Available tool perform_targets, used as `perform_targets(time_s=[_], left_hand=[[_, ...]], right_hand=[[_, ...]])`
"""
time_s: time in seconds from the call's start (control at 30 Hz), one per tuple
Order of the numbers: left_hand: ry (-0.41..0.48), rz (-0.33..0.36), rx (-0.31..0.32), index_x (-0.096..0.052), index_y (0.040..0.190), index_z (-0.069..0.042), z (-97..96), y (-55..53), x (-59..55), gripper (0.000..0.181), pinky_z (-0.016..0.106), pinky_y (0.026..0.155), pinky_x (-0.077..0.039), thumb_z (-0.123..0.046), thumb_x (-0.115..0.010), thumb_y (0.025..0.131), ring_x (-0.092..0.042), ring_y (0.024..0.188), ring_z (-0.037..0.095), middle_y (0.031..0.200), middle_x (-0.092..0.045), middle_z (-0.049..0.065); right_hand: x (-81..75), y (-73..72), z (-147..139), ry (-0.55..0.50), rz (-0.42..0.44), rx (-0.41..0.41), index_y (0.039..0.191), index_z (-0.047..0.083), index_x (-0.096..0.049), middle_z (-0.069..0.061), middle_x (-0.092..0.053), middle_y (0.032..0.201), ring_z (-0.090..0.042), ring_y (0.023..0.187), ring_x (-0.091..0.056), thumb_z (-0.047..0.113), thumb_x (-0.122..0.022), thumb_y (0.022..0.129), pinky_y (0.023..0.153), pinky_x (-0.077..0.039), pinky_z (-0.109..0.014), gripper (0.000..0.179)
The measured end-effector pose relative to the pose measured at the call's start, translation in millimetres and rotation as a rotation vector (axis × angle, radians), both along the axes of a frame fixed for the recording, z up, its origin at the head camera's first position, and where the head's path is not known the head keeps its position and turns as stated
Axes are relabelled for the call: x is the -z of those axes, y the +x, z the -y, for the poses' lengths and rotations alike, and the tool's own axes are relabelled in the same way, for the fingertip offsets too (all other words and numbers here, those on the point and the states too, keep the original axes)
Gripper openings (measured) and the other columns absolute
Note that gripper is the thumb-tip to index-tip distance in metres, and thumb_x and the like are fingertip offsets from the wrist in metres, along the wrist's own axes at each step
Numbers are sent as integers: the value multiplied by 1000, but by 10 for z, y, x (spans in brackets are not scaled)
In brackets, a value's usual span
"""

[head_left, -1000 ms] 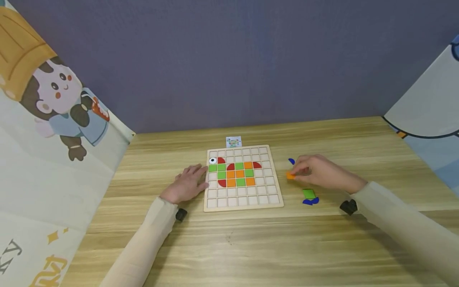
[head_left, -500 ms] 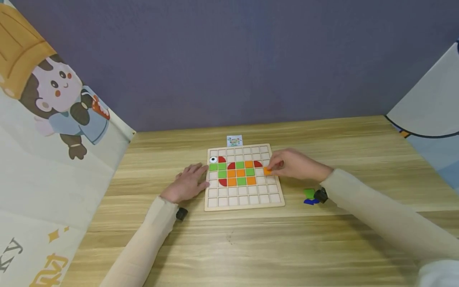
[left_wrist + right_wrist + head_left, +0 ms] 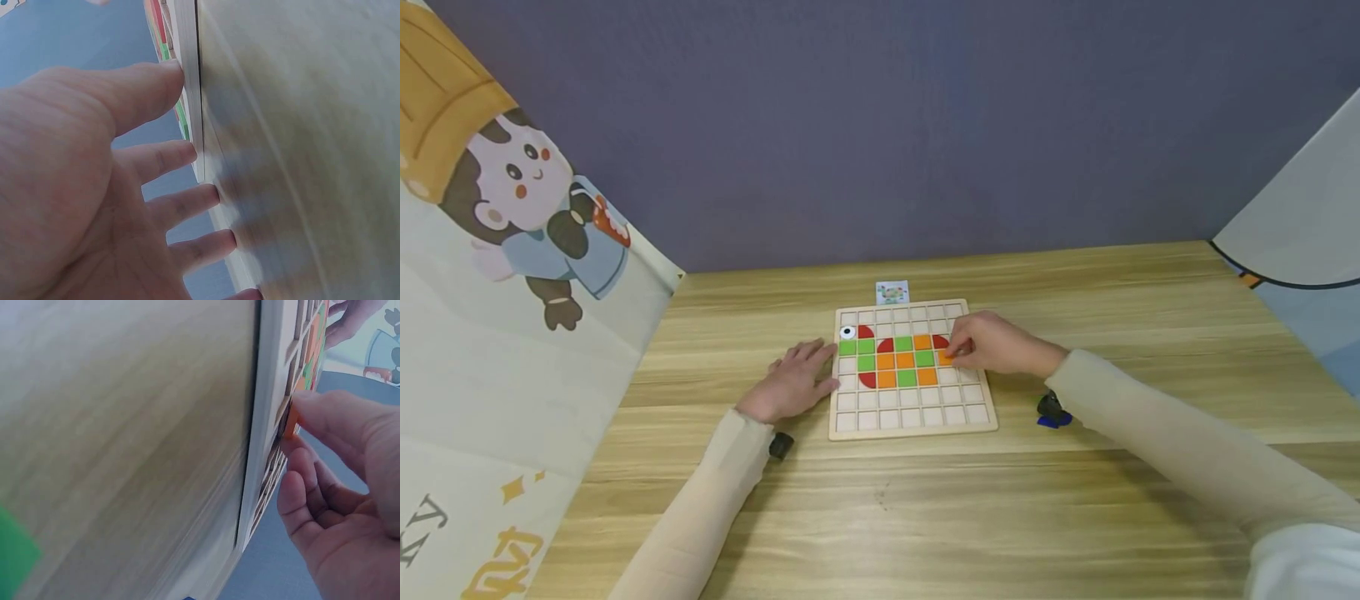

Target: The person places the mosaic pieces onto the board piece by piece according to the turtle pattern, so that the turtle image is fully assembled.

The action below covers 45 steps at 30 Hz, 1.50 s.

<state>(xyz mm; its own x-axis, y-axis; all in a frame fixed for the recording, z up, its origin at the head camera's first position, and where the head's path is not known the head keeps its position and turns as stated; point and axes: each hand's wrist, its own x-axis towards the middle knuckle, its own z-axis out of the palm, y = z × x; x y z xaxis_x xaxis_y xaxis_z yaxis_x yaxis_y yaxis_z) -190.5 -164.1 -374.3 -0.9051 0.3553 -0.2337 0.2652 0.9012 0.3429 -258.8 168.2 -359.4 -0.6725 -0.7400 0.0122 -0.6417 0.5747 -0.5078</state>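
A wooden grid board (image 3: 914, 424) lies on the table, part of its cells filled with green and orange squares, red quarter-circle tiles (image 3: 867, 381) and a round eye tile (image 3: 847, 332). At the board's right side, my right hand (image 3: 996, 343) pinches an orange square tile (image 3: 291, 420) between thumb and index finger. In the right wrist view the tile stands tilted at a cell, just below the red quarter-circle at the right. My left hand (image 3: 790, 382) lies with fingers spread, thumb and fingertips (image 3: 187, 150) against the board's left edge.
Behind the board lies a small picture card (image 3: 892, 292). Blue tiles (image 3: 1054, 422) lie on the table to the right, partly under the right wrist's camera. A green tile (image 3: 15, 553) shows in the right wrist view. A dark wall panel (image 3: 925, 133) stands behind the table.
My right hand has carried the orange tile leftward from the table to a cell at the board's right side. The left hand has stayed at the board's left edge.
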Motion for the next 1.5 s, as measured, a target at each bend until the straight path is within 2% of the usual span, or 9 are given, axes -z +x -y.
perform_targets(time_s=[0.23, 0.47, 0.63, 0.77, 0.97, 1.23, 1.5], left_hand=[[3, -2, 0, -25, 151, -11, 7, 3, -1, 64, 64, 104, -19, -40, -48, 98, -15, 139, 40, 154, -17, 16], [2, -2, 3, -25, 151, -11, 4, 5, -5, 64, 64, 103, -20, -39, -49, 98, -16, 138, 40, 154, -18, 16], [12, -1, 1, -26, 150, -10, -9, 8, -18, 64, 64, 103, -20, -38, -49, 98, -16, 138, 40, 154, -18, 16], [16, 4, 2, -26, 150, -10, -15, 7, -18, 64, 65, 103, -20, -38, -49, 98, -16, 138, 40, 154, -18, 17], [10, 3, 7, -24, 151, -11, -1, 14, -13, 64, 65, 103, -19, -39, -48, 98, -15, 139, 40, 154, -17, 16], [14, 5, 10, -24, 150, -9, 12, 23, -23, 64, 65, 103, -19, -38, -49, 98, -15, 138, 41, 154, -16, 18], [12, 16, 5, -24, 151, -9, 6, 23, -26, 64, 64, 104, -18, -38, -48, 99, -14, 138, 41, 155, -16, 17]], right_hand=[[-33, 43, 58, 9, -5, 22, 88, 8, -77, 3, -59, 81, -11, 70, -52, 7, -76, 79, 63, -48, -27, 9], [-18, 39, 66, 52, 4, 32, 88, 11, -77, 5, -56, 81, -12, 69, -48, 9, -75, 81, 61, -44, -27, 7], [-34, 47, 14, 40, 9, -2, 93, 10, -77, 6, -57, 80, -12, 67, -47, 9, -72, 84, 59, -42, -29, 10], [-63, 80, -80, 50, 11, -12, 100, 10, -75, 7, -59, 85, -9, 72, -51, 11, -68, 88, 63, -45, -28, 14], [-124, 135, -300, 51, 5, 38, 104, 10, -73, 5, -60, 89, -9, 76, -53, 10, -64, 90, 62, -48, -28, 17], [-124, 201, -586, 78, -39, 22, 106, 11, -73, 7, -60, 91, -8, 75, -52, 6, -71, 84, 64, -48, -28, 22], [-157, 392, -813, 84, 17, 12, 105, 13, -72, 7, -60, 101, -14, 91, -58, 11, -74, 83, 77, -52, -35, 22]])
